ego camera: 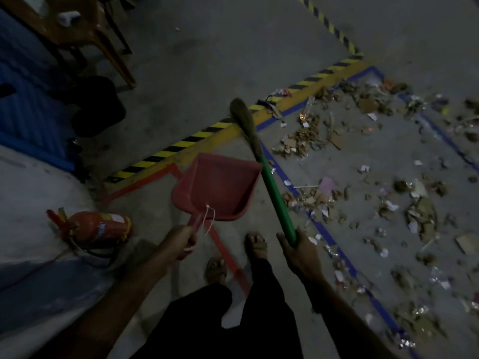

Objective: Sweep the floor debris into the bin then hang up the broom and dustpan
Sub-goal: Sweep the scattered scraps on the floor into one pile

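Grey concrete floor bears scattered debris, striped hazard tape, a fire extinguisher.

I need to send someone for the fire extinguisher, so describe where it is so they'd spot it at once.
Follow the striped tape to its near end. The extinguisher lies on its side on the floor just beyond, left of the dustpan. It is a red cylinder with a black hose, the only such thing there.
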